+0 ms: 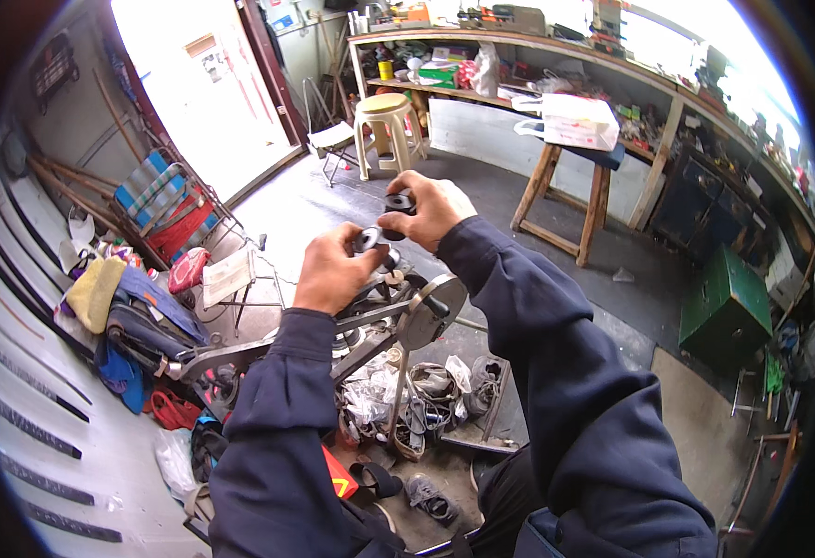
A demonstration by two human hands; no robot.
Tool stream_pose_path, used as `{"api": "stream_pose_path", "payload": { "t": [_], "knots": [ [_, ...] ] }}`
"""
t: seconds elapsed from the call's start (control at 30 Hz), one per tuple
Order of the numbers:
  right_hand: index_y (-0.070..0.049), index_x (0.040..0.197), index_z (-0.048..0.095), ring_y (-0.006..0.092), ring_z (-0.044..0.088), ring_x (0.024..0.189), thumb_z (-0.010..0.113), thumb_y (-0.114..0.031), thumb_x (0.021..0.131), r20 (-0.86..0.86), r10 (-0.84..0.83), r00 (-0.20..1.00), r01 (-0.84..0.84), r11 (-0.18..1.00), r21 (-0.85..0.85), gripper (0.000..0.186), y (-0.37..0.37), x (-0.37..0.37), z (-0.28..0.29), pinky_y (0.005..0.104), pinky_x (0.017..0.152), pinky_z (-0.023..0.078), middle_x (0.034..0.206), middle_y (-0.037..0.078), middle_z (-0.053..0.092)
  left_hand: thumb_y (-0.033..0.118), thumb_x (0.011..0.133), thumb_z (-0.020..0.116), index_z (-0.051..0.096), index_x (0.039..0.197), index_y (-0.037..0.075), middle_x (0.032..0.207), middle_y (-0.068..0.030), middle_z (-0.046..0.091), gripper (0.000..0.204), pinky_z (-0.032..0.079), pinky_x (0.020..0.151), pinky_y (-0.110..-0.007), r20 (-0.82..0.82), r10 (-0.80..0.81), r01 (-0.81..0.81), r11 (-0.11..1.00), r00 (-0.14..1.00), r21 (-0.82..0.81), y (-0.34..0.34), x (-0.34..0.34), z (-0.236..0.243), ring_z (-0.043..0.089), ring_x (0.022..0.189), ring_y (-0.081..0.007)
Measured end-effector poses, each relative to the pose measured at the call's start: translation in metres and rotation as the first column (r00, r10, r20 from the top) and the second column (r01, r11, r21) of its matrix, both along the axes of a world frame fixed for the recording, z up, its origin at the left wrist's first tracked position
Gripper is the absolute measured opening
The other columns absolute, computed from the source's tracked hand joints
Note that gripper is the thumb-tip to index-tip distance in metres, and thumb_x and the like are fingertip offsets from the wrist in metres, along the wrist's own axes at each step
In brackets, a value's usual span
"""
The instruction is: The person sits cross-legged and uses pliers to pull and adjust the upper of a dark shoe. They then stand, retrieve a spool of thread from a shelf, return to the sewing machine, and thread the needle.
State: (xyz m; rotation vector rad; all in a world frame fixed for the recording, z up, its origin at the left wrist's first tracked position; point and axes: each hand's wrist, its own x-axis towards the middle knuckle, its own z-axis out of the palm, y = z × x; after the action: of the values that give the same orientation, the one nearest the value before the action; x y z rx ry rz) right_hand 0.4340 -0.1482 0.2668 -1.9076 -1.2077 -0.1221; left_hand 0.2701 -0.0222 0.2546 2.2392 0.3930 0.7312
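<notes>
Both my hands are raised close together in the middle of the view. The fingers of my left hand point(328, 272) are closed around a small round metal piece point(368, 240) with a hole in its centre. My right hand point(434, 216) pinches a short black cylinder point(396, 202) between thumb and fingers, a little higher and to the right. Just below them stands a metal machine with a grey disc wheel point(419, 327) and a black crank handle point(436, 306). My hands partly hide the machine's upper end.
Beneath the machine lies a heap of plastic bags and small parts point(370, 395), with a dark shoe point(431, 499) nearer me. Folding chairs point(161, 200) and bags crowd the left. A stool point(387, 107), a cluttered workbench point(519, 93) and a wooden stand point(547, 191) stand beyond; a green box point(726, 299) is right.
</notes>
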Motion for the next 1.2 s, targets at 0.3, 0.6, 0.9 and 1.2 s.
{"api": "stream_pose_path", "payload": {
  "t": [0.3,0.6,0.9,1.2],
  "knots": [
    [-0.011,0.123,0.073,0.0382,0.073,0.100,0.083,-0.032,0.080,0.016,0.125,0.992,-0.121,0.979,-0.166,0.049,0.010,-0.005,-0.010,0.0439,0.089,0.057,0.103,0.022,0.076,0.011,0.094,0.076,0.071,0.106,-0.004,0.087,-0.0031,0.074,0.020,0.049,0.069,-0.020,-0.002,-0.030,0.029,0.988,1.000,-0.148,-0.001,-0.013,0.004,0.062,0.076,-0.0032],
    [-0.009,0.129,0.071,0.0282,0.071,0.103,0.065,0.001,0.086,-0.052,0.202,0.978,-0.196,0.976,0.097,0.044,0.000,-0.003,-0.034,0.0372,0.085,0.058,0.112,0.016,0.073,0.018,0.089,0.082,0.072,0.094,-0.003,0.064,0.0032,0.059,0.024,0.038,0.051,-0.024,0.110,-0.027,0.036,0.996,0.994,-0.085,-0.003,-0.012,-0.004,0.047,0.058,-0.0023],
    [-0.007,0.138,0.057,0.0294,0.070,0.103,0.075,-0.009,0.080,0.131,0.243,0.961,-0.263,0.950,0.168,0.061,-0.031,-0.049,-0.029,0.0404,0.086,0.056,0.110,0.012,0.071,0.022,0.090,0.082,0.073,0.095,-0.003,0.065,0.0029,0.060,0.027,0.038,0.051,-0.025,0.101,0.024,-0.011,0.992,0.995,-0.128,-0.011,-0.004,-0.004,0.048,0.058,-0.0028],
    [-0.011,0.140,0.054,0.0373,0.069,0.101,0.074,-0.013,0.082,0.047,0.074,0.996,-0.081,0.978,0.190,0.062,-0.024,-0.054,-0.040,0.0434,0.089,0.055,0.108,0.019,0.069,0.036,0.094,0.079,0.073,0.100,-0.005,0.070,-0.0007,0.061,0.042,0.042,0.055,-0.026,0.089,-0.069,0.083,0.982,0.994,-0.169,-0.016,-0.009,0.004,0.050,0.063,-0.0071]
  ]
}}
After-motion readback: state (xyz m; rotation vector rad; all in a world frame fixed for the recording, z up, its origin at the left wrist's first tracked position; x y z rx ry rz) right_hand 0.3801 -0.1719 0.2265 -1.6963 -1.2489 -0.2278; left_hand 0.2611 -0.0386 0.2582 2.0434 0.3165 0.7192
